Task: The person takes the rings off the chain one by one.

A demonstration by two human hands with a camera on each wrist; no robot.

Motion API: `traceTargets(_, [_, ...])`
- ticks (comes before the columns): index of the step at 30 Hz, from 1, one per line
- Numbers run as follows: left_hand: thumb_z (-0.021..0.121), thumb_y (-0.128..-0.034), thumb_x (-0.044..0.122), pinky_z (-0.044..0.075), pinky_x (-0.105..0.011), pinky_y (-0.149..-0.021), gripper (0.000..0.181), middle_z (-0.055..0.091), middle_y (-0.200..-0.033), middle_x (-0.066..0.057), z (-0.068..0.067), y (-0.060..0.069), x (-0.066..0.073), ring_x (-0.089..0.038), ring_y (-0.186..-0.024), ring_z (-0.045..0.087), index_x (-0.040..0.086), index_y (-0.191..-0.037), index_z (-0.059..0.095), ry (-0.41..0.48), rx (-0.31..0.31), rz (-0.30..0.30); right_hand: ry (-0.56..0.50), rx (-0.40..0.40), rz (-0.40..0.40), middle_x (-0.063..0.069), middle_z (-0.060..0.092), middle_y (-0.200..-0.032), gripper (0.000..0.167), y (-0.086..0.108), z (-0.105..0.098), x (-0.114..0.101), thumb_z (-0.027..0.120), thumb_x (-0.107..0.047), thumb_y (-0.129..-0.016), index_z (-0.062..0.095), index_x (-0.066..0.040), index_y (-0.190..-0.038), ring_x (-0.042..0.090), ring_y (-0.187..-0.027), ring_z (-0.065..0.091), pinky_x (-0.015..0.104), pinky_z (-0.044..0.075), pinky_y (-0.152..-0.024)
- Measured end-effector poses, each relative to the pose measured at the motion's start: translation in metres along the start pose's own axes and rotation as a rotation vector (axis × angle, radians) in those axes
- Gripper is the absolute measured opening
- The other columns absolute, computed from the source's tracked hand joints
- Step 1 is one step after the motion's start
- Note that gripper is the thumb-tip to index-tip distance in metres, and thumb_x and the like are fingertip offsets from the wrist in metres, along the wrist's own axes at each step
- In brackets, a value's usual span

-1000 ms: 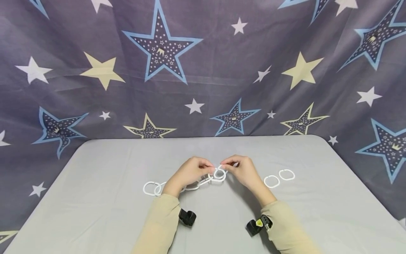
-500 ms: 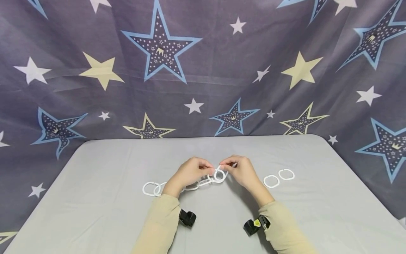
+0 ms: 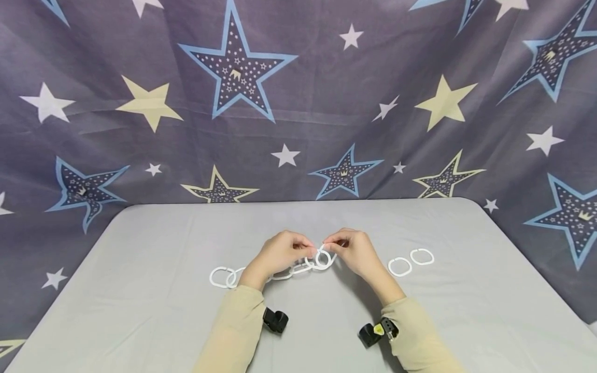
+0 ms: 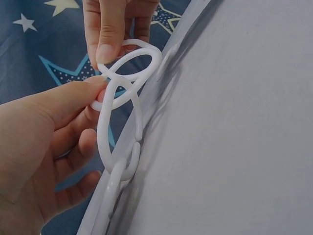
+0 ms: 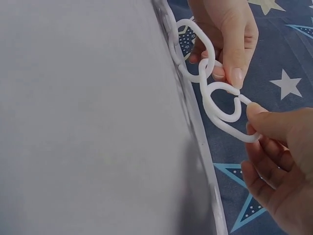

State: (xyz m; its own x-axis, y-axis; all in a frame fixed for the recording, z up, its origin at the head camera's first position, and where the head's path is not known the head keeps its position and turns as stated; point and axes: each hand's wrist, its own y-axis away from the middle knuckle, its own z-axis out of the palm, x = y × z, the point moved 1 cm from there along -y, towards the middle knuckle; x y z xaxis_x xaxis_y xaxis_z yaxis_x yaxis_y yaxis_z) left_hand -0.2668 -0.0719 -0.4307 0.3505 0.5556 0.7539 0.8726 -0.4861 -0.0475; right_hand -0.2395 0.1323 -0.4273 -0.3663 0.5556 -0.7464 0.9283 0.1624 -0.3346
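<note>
Tabletop [image 3: 489,290], pale grey, dark star-print cloth [image 3: 317,103] behind, white ring chain [image 4: 103,129].

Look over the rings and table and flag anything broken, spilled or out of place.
Nothing stands out. Two loose rings lie on the table, apart from the chain, but look undamaged. Several rings are split at one spot; since more than one shows it, that's probably design, not breakage.

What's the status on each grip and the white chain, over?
Left grip and right grip pinching overlapping white rings. White chain runs leftward in head view; full linkage unclear. Two loose rings off right. Nothing seen blocking.
</note>
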Motion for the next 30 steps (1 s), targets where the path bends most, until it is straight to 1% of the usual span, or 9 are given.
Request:
traceTargets(6, [0.074,-0.0895,0.036,0.048,-0.032,-0.073,0.013,0.067,-0.081,0.014,0.000,-0.001,0.001,-0.008,-0.075,0.059,0.025,-0.095,0.078,-0.020,0.020,0.004,0.016,0.008,-0.010,0.003,0.072,-0.081,0.004,0.000,-0.002,-0.002,0.078,-0.003,-0.082,0.077,-0.003,-0.086,0.013,-0.068,0.058,0.026,0.049,-0.064])
traceTargets(12, [0.074,-0.0890,0.037,0.048,-0.032,-0.074,0.013,0.067,-0.082,0.015,0.001,-0.002,-0.001,-0.008,-0.076,0.059,0.026,-0.094,0.078,-0.015,0.018,-0.002,0.021,0.028,-0.012,0.003,0.072,-0.081,0.004,-0.001,-0.002,0.000,0.078,-0.004,-0.082,0.077,-0.002,-0.086,0.013,-0.067,0.058,0.025,0.049,-0.063])
traceTargets(16, [0.075,-0.0892,0.035,0.048,-0.032,-0.073,0.011,0.067,-0.080,0.014,0.001,-0.001,0.000,-0.009,-0.075,0.059,0.025,-0.094,0.078,0.000,0.017,0.002,0.022,0.058,0.013,0.004,0.073,-0.083,0.005,-0.003,-0.007,0.001,0.079,-0.006,-0.083,0.078,-0.004,-0.087,0.015,-0.070,0.061,0.026,0.050,-0.064])
traceTargets(19, [0.075,-0.0894,0.033,0.048,-0.031,-0.071,0.011,0.067,-0.079,0.013,0.002,-0.001,0.001,-0.009,-0.073,0.058,0.024,-0.094,0.078,0.001,0.022,0.012,0.012,0.058,0.062,0.004,0.074,-0.084,0.006,-0.003,-0.014,0.002,0.079,-0.009,-0.083,0.078,-0.006,-0.089,0.016,-0.073,0.063,0.026,0.049,-0.066])
traceTargets(21, [0.075,-0.0893,0.033,0.047,-0.031,-0.070,0.010,0.066,-0.079,0.013,0.002,-0.002,0.002,-0.009,-0.073,0.058,0.024,-0.094,0.078,-0.002,0.028,0.017,-0.004,0.031,0.102,0.005,0.074,-0.086,0.008,-0.003,-0.021,0.002,0.079,-0.010,-0.084,0.078,-0.005,-0.091,0.016,-0.076,0.064,0.026,0.049,-0.068])
traceTargets(24, [0.075,-0.0892,0.032,0.047,-0.030,-0.070,0.010,0.066,-0.079,0.013,0.002,-0.002,0.002,-0.009,-0.073,0.057,0.024,-0.094,0.079,0.000,0.037,0.018,-0.031,-0.031,0.156,0.008,0.074,-0.088,0.011,-0.003,-0.031,0.004,0.077,-0.009,-0.086,0.077,-0.002,-0.094,0.016,-0.078,0.065,0.027,0.050,-0.071])
traceTargets(28, [0.075,-0.0892,0.030,0.047,-0.030,-0.070,0.009,0.066,-0.079,0.012,0.001,-0.001,0.003,-0.009,-0.073,0.057,0.024,-0.094,0.078,0.014,0.052,-0.001,-0.047,-0.110,0.204,0.010,0.073,-0.089,0.015,-0.002,-0.045,0.006,0.076,-0.009,-0.087,0.075,0.002,-0.097,0.016,-0.076,0.064,0.030,0.050,-0.075])
traceTargets(30, [0.075,-0.0894,0.030,0.047,-0.030,-0.071,0.009,0.066,-0.079,0.012,0.001,0.000,0.004,-0.010,-0.074,0.058,0.024,-0.094,0.078,0.018,0.055,-0.008,-0.046,-0.145,0.227,0.010,0.072,-0.087,0.017,-0.001,-0.052,0.009,0.075,-0.010,-0.087,0.073,0.003,-0.098,0.016,-0.075,0.063,0.031,0.050,-0.074])
